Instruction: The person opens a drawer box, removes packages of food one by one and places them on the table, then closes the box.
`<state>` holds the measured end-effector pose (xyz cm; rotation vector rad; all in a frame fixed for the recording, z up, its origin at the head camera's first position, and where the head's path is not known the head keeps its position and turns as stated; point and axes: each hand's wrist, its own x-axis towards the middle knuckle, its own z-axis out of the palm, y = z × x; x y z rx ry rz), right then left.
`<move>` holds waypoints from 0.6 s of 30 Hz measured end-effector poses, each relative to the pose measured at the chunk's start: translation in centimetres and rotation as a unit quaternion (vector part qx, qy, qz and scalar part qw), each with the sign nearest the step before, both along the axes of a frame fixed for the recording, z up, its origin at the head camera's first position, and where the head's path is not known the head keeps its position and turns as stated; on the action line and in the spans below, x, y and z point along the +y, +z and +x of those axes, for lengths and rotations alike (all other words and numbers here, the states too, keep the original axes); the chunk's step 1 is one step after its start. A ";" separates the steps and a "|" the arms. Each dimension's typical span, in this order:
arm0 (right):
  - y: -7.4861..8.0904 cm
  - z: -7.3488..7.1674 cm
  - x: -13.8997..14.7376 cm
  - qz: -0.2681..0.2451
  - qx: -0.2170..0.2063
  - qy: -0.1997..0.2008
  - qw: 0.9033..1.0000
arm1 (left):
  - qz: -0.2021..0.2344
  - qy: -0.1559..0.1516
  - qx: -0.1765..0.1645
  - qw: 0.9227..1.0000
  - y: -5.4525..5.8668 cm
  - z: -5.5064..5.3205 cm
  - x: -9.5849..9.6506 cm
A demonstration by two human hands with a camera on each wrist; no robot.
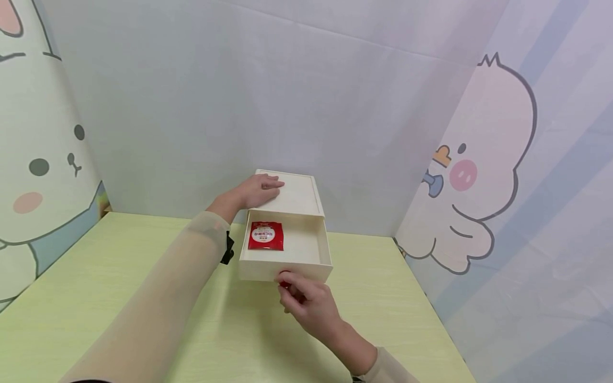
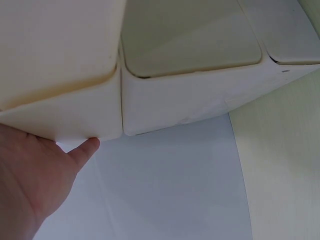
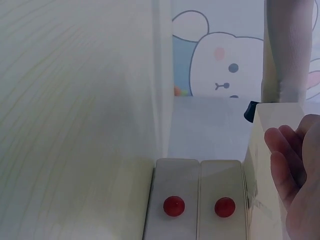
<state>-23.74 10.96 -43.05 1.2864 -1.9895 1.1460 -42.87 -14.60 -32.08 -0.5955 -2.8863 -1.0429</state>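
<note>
A white drawer cabinet (image 1: pixel 299 192) stands at the back of the table, its top drawer (image 1: pixel 261 272) pulled out towards me. Inside the drawer, on its left side, lies a red packet (image 1: pixel 266 239) with a white round label. My left hand (image 1: pixel 260 191) rests flat on the cabinet's top near the left edge; the left wrist view shows a fingertip (image 2: pixel 92 143) against that edge. With curled fingers, my right hand (image 1: pixel 311 303) pinches the red knob (image 1: pixel 285 279) on the drawer's front, which the fingers partly cover.
Two lower drawers with red knobs (image 3: pixel 174 206) are closed beneath the pulled-out one. The light green table (image 1: pixel 119 276) ends at a pale curtain (image 1: pixel 191 106) close behind the cabinet. Cartoon-printed cloth (image 1: pixel 479 186) hangs on both sides.
</note>
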 end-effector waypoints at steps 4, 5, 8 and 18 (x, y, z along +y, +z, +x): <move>0.0 0.0 0.1 0.000 0.002 0.004 1.000 | -0.001 -0.001 0.001 1.000 0.0 0.0 0.0; 0.0 0.0 0.1 0.000 0.000 0.005 1.000 | -0.001 -0.001 0.001 1.000 0.0 0.0 0.0; 0.2 0.3 0.2 0.011 -0.012 0.007 1.000 | -0.001 -0.001 0.001 1.000 0.0 0.1 0.0; 2.0 1.1 1.1 0.095 0.038 0.032 0.994 | -0.004 0.000 -0.002 1.000 0.1 0.1 0.2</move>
